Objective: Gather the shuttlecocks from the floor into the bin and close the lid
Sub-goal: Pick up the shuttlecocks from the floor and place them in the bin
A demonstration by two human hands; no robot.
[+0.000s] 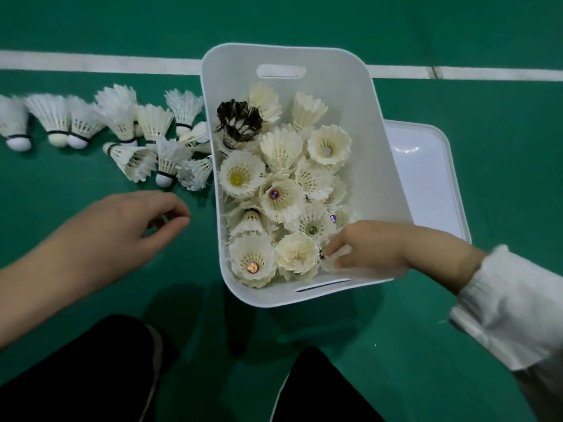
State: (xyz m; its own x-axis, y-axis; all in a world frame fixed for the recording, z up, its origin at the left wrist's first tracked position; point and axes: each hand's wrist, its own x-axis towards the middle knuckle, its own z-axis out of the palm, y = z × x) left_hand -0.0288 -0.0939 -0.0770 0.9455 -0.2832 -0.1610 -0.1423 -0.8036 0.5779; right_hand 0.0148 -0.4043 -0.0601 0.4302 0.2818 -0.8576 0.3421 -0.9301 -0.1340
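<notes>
- Reaching our right hand (371, 248) into the bin (377, 166), fingers pinched on a shuttlecock (333, 263).
- Our left hand (128, 223) hovers palm-down above the floor (487, 178), fingers loosely curled, holding nothing.

Our left hand (134, 220) hovers palm down, fingers loosely curled, empty. Our right hand (374, 248), in a white sleeve (511, 306), pinches with thumb and fingertips.

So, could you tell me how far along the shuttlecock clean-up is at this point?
Well under way. The white bin already holds a heap of shuttlecocks. The right hand is inside the bin with one at its fingertips; the left hand hangs empty over the floor. About a dozen loose shuttlecocks remain left of the bin, and the lid lies on the floor beyond it.
</notes>
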